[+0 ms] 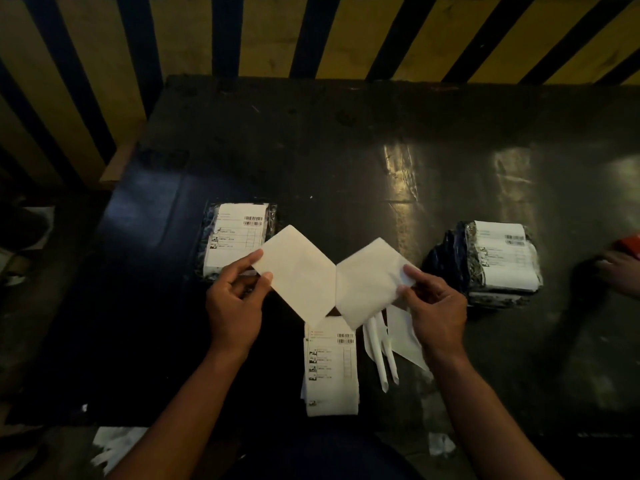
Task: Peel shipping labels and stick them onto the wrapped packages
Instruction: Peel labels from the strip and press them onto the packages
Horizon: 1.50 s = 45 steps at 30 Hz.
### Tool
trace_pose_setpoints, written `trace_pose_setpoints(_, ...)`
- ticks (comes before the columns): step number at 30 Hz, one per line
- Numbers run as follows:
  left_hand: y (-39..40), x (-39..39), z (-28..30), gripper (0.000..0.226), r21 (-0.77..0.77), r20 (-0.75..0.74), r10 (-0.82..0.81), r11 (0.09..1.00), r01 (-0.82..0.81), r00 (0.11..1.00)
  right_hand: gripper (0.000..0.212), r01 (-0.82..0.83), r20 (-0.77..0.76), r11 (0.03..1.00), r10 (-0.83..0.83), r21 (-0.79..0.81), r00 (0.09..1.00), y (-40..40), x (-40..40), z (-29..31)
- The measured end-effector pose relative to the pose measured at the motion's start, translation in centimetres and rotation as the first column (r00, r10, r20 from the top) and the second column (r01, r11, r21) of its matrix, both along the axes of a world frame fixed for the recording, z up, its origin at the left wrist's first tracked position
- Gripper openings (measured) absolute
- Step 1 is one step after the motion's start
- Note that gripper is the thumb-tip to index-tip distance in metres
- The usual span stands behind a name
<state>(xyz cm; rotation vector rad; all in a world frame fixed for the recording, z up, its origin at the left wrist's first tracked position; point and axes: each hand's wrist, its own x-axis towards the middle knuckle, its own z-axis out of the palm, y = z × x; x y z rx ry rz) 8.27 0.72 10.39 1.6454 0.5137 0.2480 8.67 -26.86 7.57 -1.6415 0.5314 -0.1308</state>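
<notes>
Both my hands hold a white label sheet above the dark table, spread into two blank square halves joined at the middle. My left hand (235, 299) pinches the left half (298, 275). My right hand (434, 306) pinches the right half (370, 282). Whether one half is the label and the other its backing, I cannot tell. Under them lies a stack of printed shipping labels (330, 368). A wrapped package bearing a label (237, 237) sits behind my left hand. A pile of labelled wrapped packages (498, 261) stands right of my right hand.
Peeled white backing strips (391, 344) lie beside the label stack. Another person's hand (620, 271) rests at the table's right edge near a red object (630, 245). A yellow and black striped barrier (311, 32) runs behind the black table (346, 150). Paper scraps (114, 445) litter the floor.
</notes>
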Motion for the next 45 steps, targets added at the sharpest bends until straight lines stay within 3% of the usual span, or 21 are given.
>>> trace_pose_setpoints(6, 0.2, 0.1, -0.6, 0.037, 0.109, -0.011, -0.057, 0.992, 0.058, 0.998, 0.041, 0.145, 0.002, 0.989, -0.145, -0.038, 0.989, -4.1, -0.5, -0.4)
trace_pose_setpoints(14, -3.1, -1.1, -3.2, 0.038, 0.200, -0.062, -0.232, 0.950, 0.240, 0.971, 0.038, -0.031, 0.042, 0.896, 0.055, -0.443, 0.998, -4.6, -1.4, -2.9)
trace_pose_setpoints(21, -5.8, -2.5, -5.0, 0.041, 0.199, -0.112, -0.319, 0.921, 0.336, 0.941, 0.036, -0.172, -0.077, 0.797, 0.156, -0.579, 0.985, -3.7, -2.3, -9.4)
trace_pose_setpoints(25, -6.8, -2.9, -5.6, 0.047, 0.206, -0.147, -0.335, 0.910, 0.360, 0.931, 0.033, -0.239, -0.214, 0.797, 0.141, -0.554, 0.967, -3.7, -2.8, -12.1)
trace_pose_setpoints(30, -7.8, -3.1, -5.7, 0.060, 0.117, -0.185, -0.346, 0.922, 0.370, 0.920, 0.032, -0.376, -0.324, 0.786, 0.237, -0.490, 0.916, -3.8, -3.4, -11.9)
trace_pose_setpoints(34, -8.2, -3.1, -5.5, 0.062, 0.105, -0.190, -0.346, 0.923, 0.369, 0.919, 0.031, -0.340, -0.263, 0.772, 0.230, -0.538, 0.937, -3.3, -4.0, -10.4)
trace_pose_setpoints(38, -8.5, -2.8, -5.1, 0.062, 0.098, -0.195, -0.346, 0.924, 0.369, 0.918, 0.022, -0.292, -0.069, 0.831, 0.295, -0.473, 0.953, -0.8, -4.0, -6.2)
trace_pose_setpoints(45, -8.6, -3.0, -4.8, 0.060, 0.063, -0.158, -0.330, 0.937, 0.343, 0.930, 0.036, -0.517, 0.031, 0.774, 0.565, -0.366, 0.825, 4.3, -4.9, -1.7)
